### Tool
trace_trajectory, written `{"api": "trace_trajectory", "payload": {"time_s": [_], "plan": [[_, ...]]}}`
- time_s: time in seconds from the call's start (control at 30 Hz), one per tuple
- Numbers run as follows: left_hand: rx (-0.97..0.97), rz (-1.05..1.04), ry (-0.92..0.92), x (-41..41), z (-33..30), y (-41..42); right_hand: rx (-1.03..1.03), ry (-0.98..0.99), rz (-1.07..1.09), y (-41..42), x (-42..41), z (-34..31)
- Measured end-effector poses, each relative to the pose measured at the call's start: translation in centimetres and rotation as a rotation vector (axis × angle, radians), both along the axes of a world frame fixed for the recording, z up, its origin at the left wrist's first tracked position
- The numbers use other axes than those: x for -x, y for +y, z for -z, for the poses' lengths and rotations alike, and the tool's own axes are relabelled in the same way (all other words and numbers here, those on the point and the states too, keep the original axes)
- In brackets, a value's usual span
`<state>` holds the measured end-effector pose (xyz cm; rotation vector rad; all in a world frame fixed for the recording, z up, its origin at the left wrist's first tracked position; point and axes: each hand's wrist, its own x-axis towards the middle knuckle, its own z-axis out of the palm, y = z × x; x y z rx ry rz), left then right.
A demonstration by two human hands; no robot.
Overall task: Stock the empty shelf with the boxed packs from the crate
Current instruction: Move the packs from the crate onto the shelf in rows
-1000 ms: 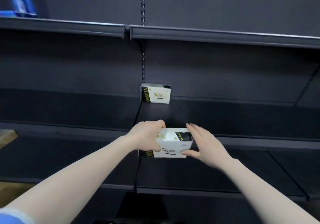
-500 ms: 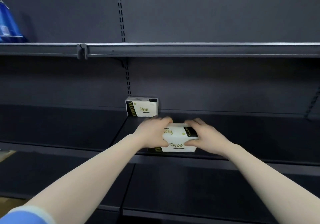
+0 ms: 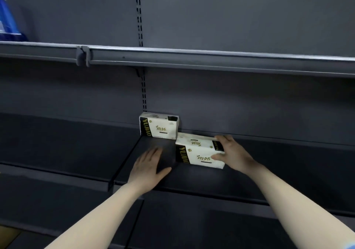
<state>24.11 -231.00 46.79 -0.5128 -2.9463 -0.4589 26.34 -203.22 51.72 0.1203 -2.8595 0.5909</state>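
Note:
Two white boxed packs with black and gold print are on the dark middle shelf (image 3: pixel 269 173). One pack (image 3: pixel 160 126) stands upright against the back wall. The second pack (image 3: pixel 197 152) lies on the shelf just to its right and a little forward, its left corner touching the first. My right hand (image 3: pixel 233 153) grips the second pack's right end, fingers over the top and thumb on the front. My left hand (image 3: pixel 148 169) rests flat on the shelf left of that pack, fingers spread, holding nothing. The crate is out of view.
An upper shelf (image 3: pixel 211 58) overhangs the working shelf, leaving limited headroom. A blue package (image 3: pixel 7 23) sits on it at far left. A slotted upright (image 3: pixel 141 37) runs down the back wall. Lower dark shelves (image 3: pixel 192 225) lie below.
The second pack has gone from in front of the shelf onto it, beside the first pack. My left hand has let go and lies flat on the shelf; my right hand still grips the pack.

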Motion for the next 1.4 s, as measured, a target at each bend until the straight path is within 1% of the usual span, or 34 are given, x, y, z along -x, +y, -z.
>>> {"api": "trace_trajectory", "payload": {"time_s": [0.1,0.2,0.27,0.37,0.43,0.47,0.63,0.83,1.07,1.27,1.4], "plan": [[0.039,-0.055,-0.113,0.4,1.8,-0.3,0.001,-0.022,0.024,0.3,1.6,0.5],[0.115,-0.08,-0.133,1.1,2.7,-0.3,-0.012,0.007,0.049,0.5,2.6,1.0],[0.134,-0.066,-0.145,1.8,2.7,-0.3,-0.093,0.116,0.079,0.4,2.5,1.2],[0.144,-0.046,-0.164,2.6,2.8,-0.4,-0.278,0.364,0.013,0.1,2.1,2.1],[0.144,-0.039,-0.168,3.0,2.8,-0.3,-0.315,0.442,-0.011,0.0,2.4,2.8],[0.141,-0.034,-0.164,3.1,2.8,-0.3,-0.31,0.449,-0.014,0.0,2.6,2.9],[0.111,-0.032,-0.137,3.7,2.8,-0.2,-0.262,0.425,-0.003,0.3,4.8,3.1],[0.122,-0.031,-0.136,3.7,2.9,-0.2,-0.205,0.365,0.08,-0.4,8.4,3.0],[0.126,-0.03,-0.139,3.7,2.8,-0.3,-0.164,0.3,0.105,-0.4,11.7,2.7],[0.116,-0.026,-0.111,3.6,2.8,-0.4,-0.16,0.264,0.1,0.0,13.7,2.7],[0.116,-0.026,-0.109,3.7,2.9,-0.3,-0.224,0.258,0.095,0.5,14.5,2.7]]}}
